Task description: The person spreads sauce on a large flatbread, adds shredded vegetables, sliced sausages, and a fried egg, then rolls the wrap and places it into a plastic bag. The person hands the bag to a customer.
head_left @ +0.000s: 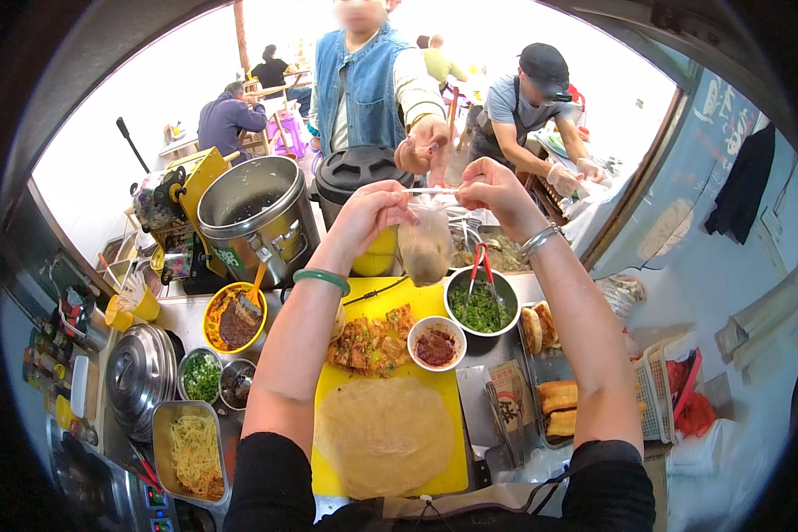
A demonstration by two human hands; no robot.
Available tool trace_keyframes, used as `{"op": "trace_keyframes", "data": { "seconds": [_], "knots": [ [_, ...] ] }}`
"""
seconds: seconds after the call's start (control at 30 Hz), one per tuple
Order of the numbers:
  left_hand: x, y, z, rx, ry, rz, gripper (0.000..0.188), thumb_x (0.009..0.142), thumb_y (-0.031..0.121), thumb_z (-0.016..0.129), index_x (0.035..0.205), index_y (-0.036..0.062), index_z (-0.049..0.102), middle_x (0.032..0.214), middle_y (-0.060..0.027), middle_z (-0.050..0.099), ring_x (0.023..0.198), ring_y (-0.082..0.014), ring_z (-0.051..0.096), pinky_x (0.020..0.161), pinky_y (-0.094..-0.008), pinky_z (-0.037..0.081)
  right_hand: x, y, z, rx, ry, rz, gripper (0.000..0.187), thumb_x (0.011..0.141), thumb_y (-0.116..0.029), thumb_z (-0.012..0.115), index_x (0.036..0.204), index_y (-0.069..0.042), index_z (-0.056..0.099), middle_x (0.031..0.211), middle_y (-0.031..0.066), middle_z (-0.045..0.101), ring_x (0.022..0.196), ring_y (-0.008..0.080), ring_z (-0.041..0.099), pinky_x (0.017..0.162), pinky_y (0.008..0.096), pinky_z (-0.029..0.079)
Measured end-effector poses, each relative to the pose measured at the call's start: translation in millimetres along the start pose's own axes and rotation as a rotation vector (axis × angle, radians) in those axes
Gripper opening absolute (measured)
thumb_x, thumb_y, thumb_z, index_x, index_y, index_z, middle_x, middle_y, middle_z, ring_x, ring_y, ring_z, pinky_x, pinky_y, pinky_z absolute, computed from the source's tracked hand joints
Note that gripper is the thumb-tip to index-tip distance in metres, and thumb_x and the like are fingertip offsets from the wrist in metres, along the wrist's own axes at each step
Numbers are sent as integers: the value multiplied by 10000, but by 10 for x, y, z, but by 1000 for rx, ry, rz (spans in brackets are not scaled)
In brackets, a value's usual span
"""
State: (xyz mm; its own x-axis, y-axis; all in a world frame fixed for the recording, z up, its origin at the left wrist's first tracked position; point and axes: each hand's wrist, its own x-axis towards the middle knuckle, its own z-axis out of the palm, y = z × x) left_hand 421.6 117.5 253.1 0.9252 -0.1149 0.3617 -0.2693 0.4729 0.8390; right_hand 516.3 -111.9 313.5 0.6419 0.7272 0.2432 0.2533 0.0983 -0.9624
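Note:
Both arms stretch forward over the counter. A clear plastic bag with a round, brownish item inside hangs between my hands. My left hand, below a green bangle, pinches one side of the bag's top. My right hand, with a silver bracelet at the wrist, is closed on the other side, so the top edge is pulled out straight. Just behind the bag, another person's hand reaches down toward it; whether it touches the bag I cannot tell. A thin round flatbread lies on the yellow cutting board below.
Cooked egg pieces and a sauce bowl sit on the board. Around stand a greens bowl with red tongs, a tray of fried bread, a noodle tray and a tall steel pot. A capped co-worker works at right.

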Motion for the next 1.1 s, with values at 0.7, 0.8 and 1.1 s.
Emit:
{"op": "trace_keyframes", "data": {
  "seconds": [0.7, 0.8, 1.1],
  "knots": [
    [-1920, 387, -12, 774, 511, -25, 289, 979, 152, 559, 1230, 12, 590, 961, 8, 603, 912, -94, 571, 823, -231, 439, -2008, 410, -125, -260, 56, 243, 205, 872, 17, 597, 1076, 3, 602, 1033, 46, 663, 881, 78, 618, 787, 226, 495],
    [-3185, -100, 261, 810, 634, -317, 206, 948, 76, 568, 1139, 10, 601, 948, 3, 587, 908, -86, 552, 851, -230, 439, -2996, 721, 59, -307, -78, 546, 163, 880, -1, 598, 1043, -6, 607, 999, 28, 656, 876, 82, 606, 787, 234, 491],
    [-4525, -1562, 1523, 1691, -19, -291, 467, 666, 106, 744, 1105, 77, 589, 1095, -127, 571, 1072, -304, 536, 898, -400, 446, -4263, 1557, 1222, -714, -257, 377, 330, 762, -51, 718, 1068, -27, 596, 1045, 125, 621, 968, 282, 606, 846, 366, 508]
  ]
}}
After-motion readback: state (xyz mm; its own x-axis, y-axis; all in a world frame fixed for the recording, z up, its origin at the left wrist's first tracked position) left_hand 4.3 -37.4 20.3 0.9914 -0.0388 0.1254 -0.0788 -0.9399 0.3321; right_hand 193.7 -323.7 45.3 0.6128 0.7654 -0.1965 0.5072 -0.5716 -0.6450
